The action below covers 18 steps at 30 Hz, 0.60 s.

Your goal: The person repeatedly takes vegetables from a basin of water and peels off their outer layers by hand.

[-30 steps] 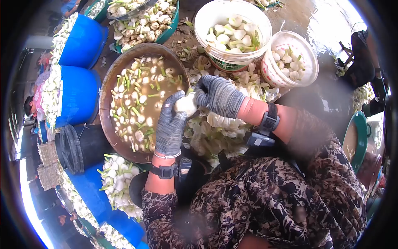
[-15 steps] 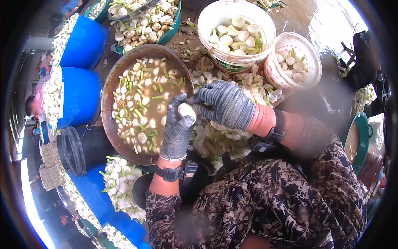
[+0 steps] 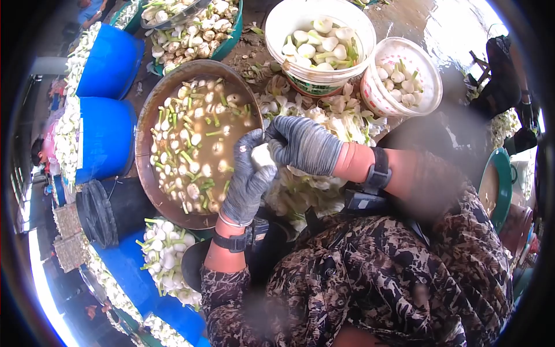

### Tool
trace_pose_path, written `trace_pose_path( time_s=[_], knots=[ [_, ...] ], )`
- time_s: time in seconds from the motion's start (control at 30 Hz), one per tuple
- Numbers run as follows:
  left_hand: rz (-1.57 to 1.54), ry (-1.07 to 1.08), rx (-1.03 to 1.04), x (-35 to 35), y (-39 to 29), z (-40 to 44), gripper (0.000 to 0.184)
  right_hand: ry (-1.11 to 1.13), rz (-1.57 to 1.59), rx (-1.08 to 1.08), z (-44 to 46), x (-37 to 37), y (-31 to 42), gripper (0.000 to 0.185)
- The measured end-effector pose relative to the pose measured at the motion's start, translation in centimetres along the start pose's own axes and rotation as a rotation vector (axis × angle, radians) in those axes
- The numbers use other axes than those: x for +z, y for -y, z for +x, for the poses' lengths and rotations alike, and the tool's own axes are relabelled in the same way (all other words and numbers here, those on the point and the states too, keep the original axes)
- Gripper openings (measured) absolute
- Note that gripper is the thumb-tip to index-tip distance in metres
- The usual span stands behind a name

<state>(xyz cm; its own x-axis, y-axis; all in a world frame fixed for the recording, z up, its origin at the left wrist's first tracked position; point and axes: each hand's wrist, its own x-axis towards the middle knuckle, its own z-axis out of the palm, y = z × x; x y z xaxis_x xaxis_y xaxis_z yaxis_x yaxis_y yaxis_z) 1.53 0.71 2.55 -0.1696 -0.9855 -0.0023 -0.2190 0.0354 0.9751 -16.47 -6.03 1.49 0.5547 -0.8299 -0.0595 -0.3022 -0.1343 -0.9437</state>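
Note:
A white bulb [image 3: 263, 156] is held between my two gloved hands, just right of a round metal basin [image 3: 144, 173]. My left hand [image 3: 247, 179], in a grey glove, has its fingers and thumb wrapped round the bulb. My right hand [image 3: 303, 143], also gloved, is closed against the bulb's upper right side, its fingertips curled and partly hidden. Brownish water with many floating bulbs and green stem pieces [image 3: 193, 144] fills the basin. Below my hands lies a pile of pale peelings [image 3: 306, 194].
Two white buckets [image 3: 324, 75] [image 3: 425, 104] with bulbs stand ahead. Blue tubs [image 3: 107, 139] and a black bucket [image 3: 127, 208] line the left. A green basin [image 3: 231, 43] heaped with bulbs is beyond the metal one. Another person's dark-clad leg [image 3: 500, 75] is at far right.
My right hand moved away from the bulb's top and back against it, its fingers now more curled. The bulb has turned in my left hand, which still holds it.

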Motion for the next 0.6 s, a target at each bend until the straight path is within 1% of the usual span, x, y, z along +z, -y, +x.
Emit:
trace_pose_path(
  time_s=[0.03,0.07,0.1,0.13,0.2,0.23,0.27,0.33,0.37,0.4,0.47,0.5,0.53,0.57,0.6],
  knots=[
    [-0.103,0.028,-0.184,-0.1,0.4,0.1,0.062,-0.100,-0.171,-0.149,-0.1,-0.2,0.5,0.017],
    [-0.108,0.050,-0.265,-0.1,0.6,0.1,0.055,-0.197,-0.341,-0.297,-0.3,-0.1,0.7,0.012],
    [-0.111,0.072,-0.347,-0.2,0.8,0.1,0.049,-0.180,-0.335,-0.242,-0.3,0.0,0.7,0.013],
    [-0.115,0.074,-0.354,-0.1,0.6,0.1,0.049,-0.176,-0.333,-0.235,-0.1,0.2,0.3,0.013],
    [0.207,0.075,-0.104,0.3,-0.2,0.1,0.049,-0.120,-0.034,0.009,0.4,0.8,-1.1,0.015],
    [0.253,0.086,0.025,0.3,-0.1,0.3,0.056,-0.017,0.068,0.105,1.1,0.6,-1.4,0.018],
    [0.252,0.086,0.025,0.5,-0.2,0.3,0.056,-0.017,0.068,0.105,1.2,0.6,-1.7,0.018],
    [0.104,-0.014,0.001,0.7,-0.5,0.0,0.067,0.008,0.323,0.137,1.3,0.4,-1.6,0.023],
    [0.080,0.033,0.002,0.2,0.2,0.1,0.072,0.067,0.360,0.097,1.0,0.0,-1.2,0.026],
    [0.082,0.030,0.006,-0.1,0.8,0.0,0.072,0.068,0.358,0.092,0.8,0.0,-0.7,0.026],
    [0.071,0.050,0.004,0.0,1.1,-0.2,0.072,0.056,0.166,-0.101,0.2,-0.3,-0.2,0.028],
    [0.095,0.024,-0.030,0.2,0.9,-0.3,0.070,0.016,0.122,-0.090,0.1,0.0,-0.3,0.027],
    [0.001,-0.029,-0.082,0.5,1.5,-0.3,0.062,-0.047,0.006,-0.138,0.0,0.0,0.1,0.024],
    [0.106,-0.043,-0.349,0.3,0.3,-0.1,0.053,-0.080,-0.049,-0.178,0.0,0.3,0.0,0.023],
    [0.067,-0.051,-0.274,0.4,1.3,0.1,0.050,-0.111,-0.105,-0.218,0.0,0.2,-0.1,0.021]
  ],
)
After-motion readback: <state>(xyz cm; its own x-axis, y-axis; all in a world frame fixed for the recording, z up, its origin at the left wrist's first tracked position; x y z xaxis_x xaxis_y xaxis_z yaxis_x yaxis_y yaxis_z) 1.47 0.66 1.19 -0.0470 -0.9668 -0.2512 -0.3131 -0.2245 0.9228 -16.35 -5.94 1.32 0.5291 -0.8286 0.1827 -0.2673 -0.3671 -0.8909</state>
